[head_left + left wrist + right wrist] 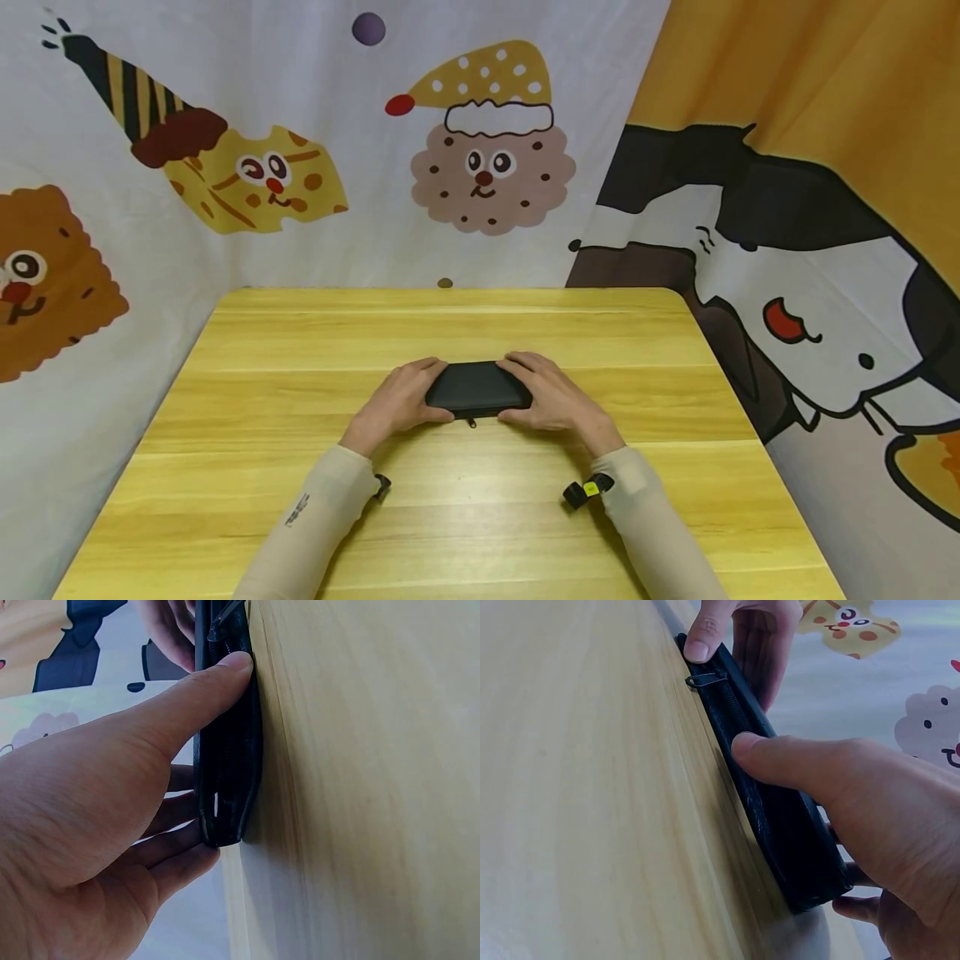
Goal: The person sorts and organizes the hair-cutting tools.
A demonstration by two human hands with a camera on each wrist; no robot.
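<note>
A flat black zippered case (477,387) lies at the middle of the wooden table, its zipper side facing me. My left hand (401,398) grips its left end, thumb along the near side and fingers around the far side. On the opposite end, my right hand (553,396) holds it the same way. In the right wrist view a zipper pull (705,679) hangs from the near side, between the two thumbs. The left wrist view shows the left thumb (225,671) pressed on the zipper side of the case. What is inside the case is hidden.
The wooden table (465,517) extends around the case on all sides. Behind it hangs a white curtain (300,50) with cartoon prints, and a patterned orange one (825,75) hangs at the right. Both wrists carry small black straps; the right one (588,490) has a yellow patch.
</note>
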